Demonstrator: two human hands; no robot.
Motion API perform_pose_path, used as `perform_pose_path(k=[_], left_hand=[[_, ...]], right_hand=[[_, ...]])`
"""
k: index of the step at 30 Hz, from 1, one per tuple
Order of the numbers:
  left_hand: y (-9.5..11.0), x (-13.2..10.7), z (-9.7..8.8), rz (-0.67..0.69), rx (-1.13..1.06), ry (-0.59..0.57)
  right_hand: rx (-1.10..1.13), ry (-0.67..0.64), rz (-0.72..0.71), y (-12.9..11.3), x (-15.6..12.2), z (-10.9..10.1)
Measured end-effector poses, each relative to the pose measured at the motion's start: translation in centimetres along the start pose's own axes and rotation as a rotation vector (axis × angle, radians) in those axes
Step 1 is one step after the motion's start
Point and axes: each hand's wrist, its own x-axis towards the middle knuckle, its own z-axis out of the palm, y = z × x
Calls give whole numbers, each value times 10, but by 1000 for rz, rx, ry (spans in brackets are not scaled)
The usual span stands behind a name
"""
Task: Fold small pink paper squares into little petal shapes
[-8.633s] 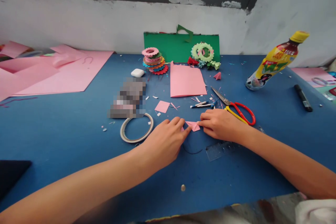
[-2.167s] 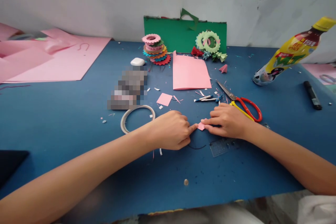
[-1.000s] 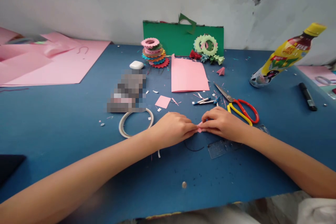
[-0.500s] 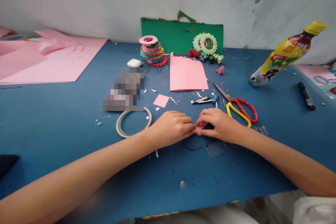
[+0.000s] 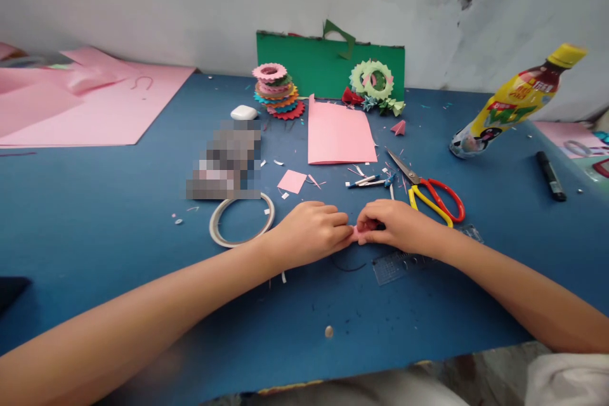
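Between my fingertips is a small piece of folded pink paper [image 5: 356, 235], mostly covered by the fingers. My left hand [image 5: 316, 228] pinches its left end, and my right hand [image 5: 387, 221] is closed on the right side with thumb and forefinger. Under my right hand a clear plastic ruler [image 5: 389, 268] lies on the blue table [image 5: 228, 323]. Just behind are a pink paper square [image 5: 292, 181] and a pair of compasses [image 5: 366, 182]. Scissors [image 5: 425, 193] with one red and one yellow handle rest beyond my right wrist, blades apart.
A tape roll [image 5: 216, 228] lies by my left forearm. Farther back stand a stack of paper rings [image 5: 276, 92], a pink folded sheet [image 5: 340, 133] and a green board [image 5: 304, 57]. At the right are a tilted drink bottle [image 5: 514, 104] and a black marker [image 5: 550, 176].
My right fingers have curled closer over the pink paper, so less of it shows. My left hand keeps its pinch. The view has shifted slightly.
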Motion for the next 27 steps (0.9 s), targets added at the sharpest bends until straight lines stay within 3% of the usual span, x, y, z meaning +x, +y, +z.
perform_pose_path(k=[6, 16, 27], left_hand=[[-2, 0, 2, -16, -11, 12], [0, 1, 2, 12, -12, 38], [-1, 1, 4, 7, -20, 26]], right_hand=[[17, -54, 14, -2, 4, -6], [33, -136, -132, 8, 4, -11], [35, -149, -44, 2, 6, -14]])
